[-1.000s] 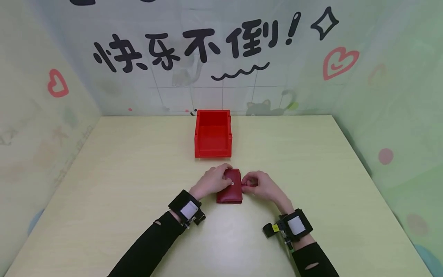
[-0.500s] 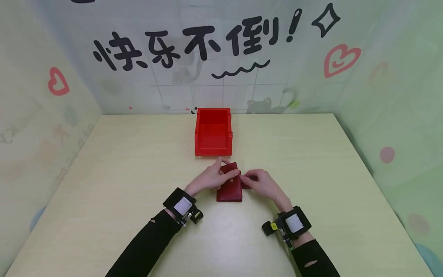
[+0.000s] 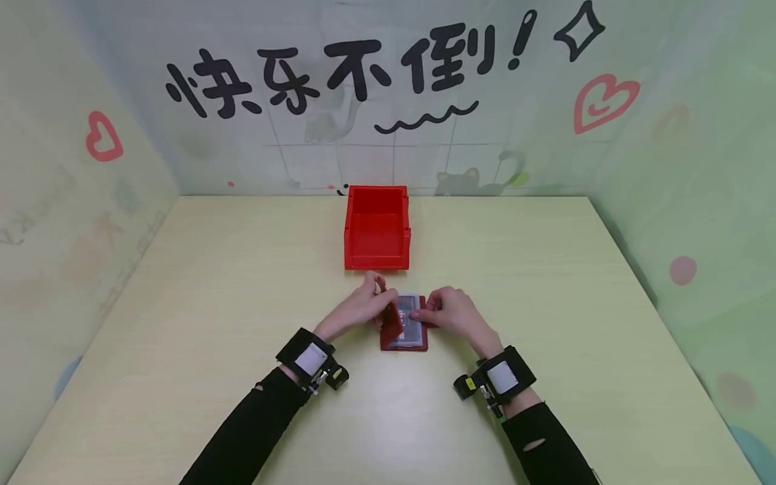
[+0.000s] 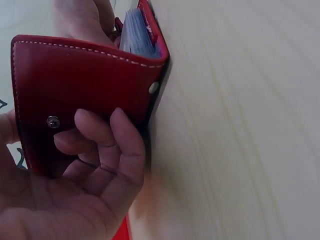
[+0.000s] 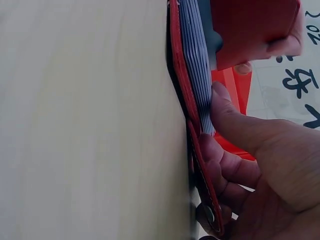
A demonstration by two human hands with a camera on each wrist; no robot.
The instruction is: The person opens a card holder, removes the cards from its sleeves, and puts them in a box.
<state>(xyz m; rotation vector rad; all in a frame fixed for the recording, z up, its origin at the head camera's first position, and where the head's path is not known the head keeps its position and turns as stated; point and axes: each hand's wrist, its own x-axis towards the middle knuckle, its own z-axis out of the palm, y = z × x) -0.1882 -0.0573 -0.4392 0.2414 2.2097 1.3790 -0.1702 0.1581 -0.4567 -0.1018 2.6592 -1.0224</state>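
In the head view a dark red leather card holder [image 3: 391, 325] lies part-opened on the table, its front cover tilted up to the left. My left hand [image 3: 356, 308] holds that cover by its upper part. White stitching and metal snaps show on the cover's outside [image 4: 85, 75] in the left wrist view. Clear plastic card sleeves [image 3: 412, 331] are exposed inside. At the right edge my right hand [image 3: 457, 313] pinches the card holder; in the right wrist view its thumb presses the stacked sleeves [image 5: 197, 65] and its fingers lie by the snap strap [image 5: 204, 180].
A red plastic bin [image 3: 377, 236] stands just beyond the hands, near the back of the pale wooden table [image 3: 254, 269]. Printed fabric walls enclose the left, back and right sides.
My left hand has lifted the card holder's front cover and swung it leftward, uncovering the sleeves. My right hand has stayed at the right edge, its thumb now over the sleeves.
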